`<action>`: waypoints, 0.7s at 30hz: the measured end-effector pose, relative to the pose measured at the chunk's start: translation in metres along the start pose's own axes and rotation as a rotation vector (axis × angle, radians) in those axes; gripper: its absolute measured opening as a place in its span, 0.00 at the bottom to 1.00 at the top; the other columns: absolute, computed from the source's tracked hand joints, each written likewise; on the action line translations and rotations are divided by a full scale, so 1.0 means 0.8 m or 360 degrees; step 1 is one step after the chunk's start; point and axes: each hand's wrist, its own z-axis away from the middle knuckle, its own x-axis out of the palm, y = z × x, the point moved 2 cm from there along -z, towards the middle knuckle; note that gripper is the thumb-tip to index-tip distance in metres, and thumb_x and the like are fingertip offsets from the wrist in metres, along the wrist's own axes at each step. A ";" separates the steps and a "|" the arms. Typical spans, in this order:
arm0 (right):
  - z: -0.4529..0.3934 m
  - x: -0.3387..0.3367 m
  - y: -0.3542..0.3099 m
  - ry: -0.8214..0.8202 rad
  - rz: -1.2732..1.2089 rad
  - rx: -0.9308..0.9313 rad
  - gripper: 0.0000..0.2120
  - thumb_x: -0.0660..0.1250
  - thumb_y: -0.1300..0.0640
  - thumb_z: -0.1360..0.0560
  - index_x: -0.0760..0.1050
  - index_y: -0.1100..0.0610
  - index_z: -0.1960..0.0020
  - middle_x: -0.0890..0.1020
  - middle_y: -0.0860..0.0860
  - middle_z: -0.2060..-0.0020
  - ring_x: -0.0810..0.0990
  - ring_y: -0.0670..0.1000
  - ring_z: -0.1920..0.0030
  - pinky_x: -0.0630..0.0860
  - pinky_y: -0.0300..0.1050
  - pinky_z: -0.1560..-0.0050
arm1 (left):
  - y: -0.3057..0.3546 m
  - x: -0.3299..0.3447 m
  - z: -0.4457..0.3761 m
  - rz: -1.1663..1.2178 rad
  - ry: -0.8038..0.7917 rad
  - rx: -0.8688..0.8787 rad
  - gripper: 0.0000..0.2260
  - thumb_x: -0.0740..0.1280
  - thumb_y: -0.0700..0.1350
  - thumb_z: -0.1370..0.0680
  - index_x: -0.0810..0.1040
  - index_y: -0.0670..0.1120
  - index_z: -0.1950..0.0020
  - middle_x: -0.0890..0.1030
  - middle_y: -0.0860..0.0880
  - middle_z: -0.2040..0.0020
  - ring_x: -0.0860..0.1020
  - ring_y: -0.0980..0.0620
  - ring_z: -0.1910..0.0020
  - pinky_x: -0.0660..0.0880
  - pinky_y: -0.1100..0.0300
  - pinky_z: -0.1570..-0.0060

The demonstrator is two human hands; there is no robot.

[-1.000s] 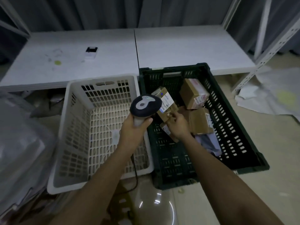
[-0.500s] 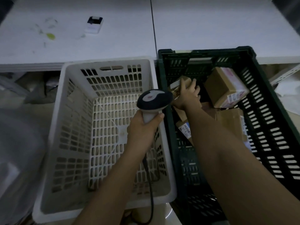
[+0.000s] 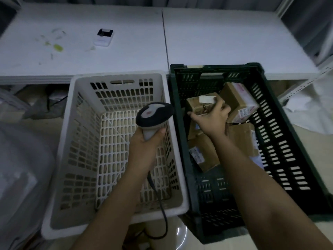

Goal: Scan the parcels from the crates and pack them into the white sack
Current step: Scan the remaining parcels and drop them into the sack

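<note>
Lifting a small cardboard parcel [image 3: 203, 105] clear of the pile, the right hand [image 3: 210, 120] now has it higher than a moment ago, fingers curled round its near edge, its white label facing up toward twelve o'clock; half a second back the same hand was pressed lower against it; that puts the parcel within reach of a scan, I judge, though no beam shows on it. The left hand [image 3: 146, 141] stays wrapped round the grip of the corded scanner [image 3: 154, 114], head tilted toward three o'clock, just beside the parcel but apart from it.

The dark green crate [image 3: 288, 141], at three o'clock, holds the remaining parcels: a larger box [image 3: 239, 103] with a printed label at one o'clock of the right hand, another box [image 3: 202, 154] below the wrist at six o'clock, and one more [image 3: 242, 139] partly hidden by the forearm. The white crate [image 3: 59, 141], at nine o'clock, shows only its slotted floor. A pale, blurred mass at far nine o'clock may be the sack; I cannot tell. On the tabletop [image 3: 225, 37] at twelve o'clock lies a small white device [image 3: 104, 37].
</note>
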 end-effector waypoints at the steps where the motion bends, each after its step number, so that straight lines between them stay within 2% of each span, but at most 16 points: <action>1: 0.011 -0.020 -0.001 0.0049 -0.0095 0.0011 0.49 0.78 0.39 0.38 0.57 0.54 0.26 0.57 0.61 0.31 0.61 0.65 0.31 0.68 0.59 0.33 | 0.003 -0.002 0.008 0.0017 0.0013 0.0004 0.16 0.70 0.42 0.25 0.75 0.48 0.38 0.81 0.49 0.46 0.80 0.51 0.49 0.77 0.61 0.49; 3: 0.035 -0.059 -0.008 0.0115 -0.0269 0.0059 0.47 0.78 0.39 0.36 0.58 0.50 0.26 0.53 0.58 0.28 0.58 0.62 0.28 0.66 0.57 0.31 | 0.012 -0.008 0.025 0.0031 0.0030 0.0043 0.15 0.70 0.42 0.24 0.76 0.48 0.38 0.81 0.49 0.47 0.79 0.50 0.48 0.76 0.58 0.47; 6: 0.076 -0.112 -0.025 0.0154 -0.0442 0.0084 0.45 0.77 0.37 0.36 0.58 0.46 0.26 0.51 0.54 0.26 0.55 0.59 0.26 0.65 0.54 0.30 | 0.026 -0.014 0.062 0.0031 -0.0010 0.0149 0.14 0.69 0.41 0.24 0.75 0.52 0.41 0.80 0.56 0.51 0.78 0.58 0.52 0.75 0.64 0.51; 8: 0.106 -0.139 -0.042 0.0115 -0.0485 0.0021 0.46 0.76 0.36 0.37 0.57 0.43 0.27 0.51 0.54 0.26 0.54 0.59 0.25 0.65 0.57 0.29 | 0.027 -0.022 0.088 -0.0039 -0.0091 0.0212 0.14 0.69 0.40 0.24 0.74 0.54 0.43 0.80 0.55 0.51 0.78 0.57 0.53 0.75 0.67 0.54; 10: 0.138 -0.166 -0.059 0.0033 -0.0446 -0.0063 0.45 0.77 0.38 0.36 0.57 0.43 0.27 0.52 0.54 0.27 0.53 0.57 0.25 0.65 0.55 0.29 | 0.028 -0.029 0.117 -0.0098 -0.0157 0.0259 0.15 0.70 0.41 0.25 0.74 0.53 0.40 0.81 0.54 0.49 0.79 0.57 0.51 0.75 0.67 0.54; 13: 0.180 -0.203 -0.088 -0.0055 -0.0198 -0.0276 0.46 0.75 0.36 0.35 0.55 0.42 0.25 0.52 0.54 0.27 0.52 0.57 0.25 0.63 0.58 0.29 | 0.036 -0.042 0.159 -0.0114 -0.0076 0.0331 0.16 0.71 0.42 0.25 0.73 0.54 0.40 0.79 0.61 0.52 0.77 0.67 0.55 0.73 0.73 0.59; 15: 0.207 -0.218 -0.101 -0.0190 0.0030 -0.0408 0.49 0.73 0.34 0.35 0.50 0.42 0.22 0.52 0.54 0.26 0.51 0.58 0.25 0.61 0.60 0.28 | 0.044 -0.048 0.185 -0.0114 0.0014 0.0397 0.15 0.70 0.42 0.25 0.72 0.55 0.42 0.77 0.63 0.53 0.76 0.68 0.58 0.71 0.76 0.62; 18: 0.246 -0.203 -0.107 -0.0494 0.0367 -0.0516 0.56 0.72 0.32 0.35 0.40 0.45 0.21 0.54 0.57 0.25 0.54 0.61 0.26 0.61 0.58 0.30 | 0.051 -0.054 0.213 -0.0088 0.0088 0.0472 0.15 0.71 0.42 0.25 0.71 0.53 0.41 0.77 0.60 0.53 0.76 0.61 0.54 0.71 0.67 0.55; 21: 0.277 -0.165 -0.095 -0.0674 0.0524 -0.0470 0.59 0.69 0.28 0.36 0.36 0.47 0.21 0.53 0.58 0.23 0.53 0.64 0.25 0.61 0.60 0.29 | 0.045 -0.059 0.237 -0.0078 0.0080 0.0483 0.16 0.71 0.42 0.25 0.71 0.52 0.41 0.76 0.60 0.53 0.74 0.64 0.56 0.69 0.65 0.52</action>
